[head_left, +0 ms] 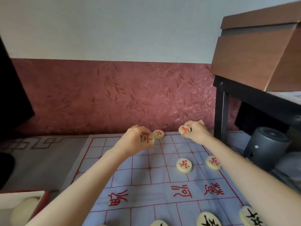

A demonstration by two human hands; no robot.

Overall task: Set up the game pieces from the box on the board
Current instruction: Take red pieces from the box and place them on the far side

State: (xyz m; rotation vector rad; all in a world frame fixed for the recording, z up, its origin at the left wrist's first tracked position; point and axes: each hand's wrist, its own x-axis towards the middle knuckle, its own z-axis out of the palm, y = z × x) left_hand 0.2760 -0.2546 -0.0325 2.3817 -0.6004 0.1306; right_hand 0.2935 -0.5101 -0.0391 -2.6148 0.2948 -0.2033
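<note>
Nearby, dark table [231,88], grey cylinder [267,147]

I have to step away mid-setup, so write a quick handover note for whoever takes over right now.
Left hand: holds a red-marked piece over the board's far row, beside a red piece already down.
Right hand: holds another red piece at the far edge, further right.
Board: cloth sheet, lying flat. Two red pieces stand on the far half; several black-marked pieces sit along the near edge.
Box: near left, with at least one more piece inside.
Done: a few pieces placed on each side.
Left: set down both held pieces, then fill the many bare points from the box.
</note>
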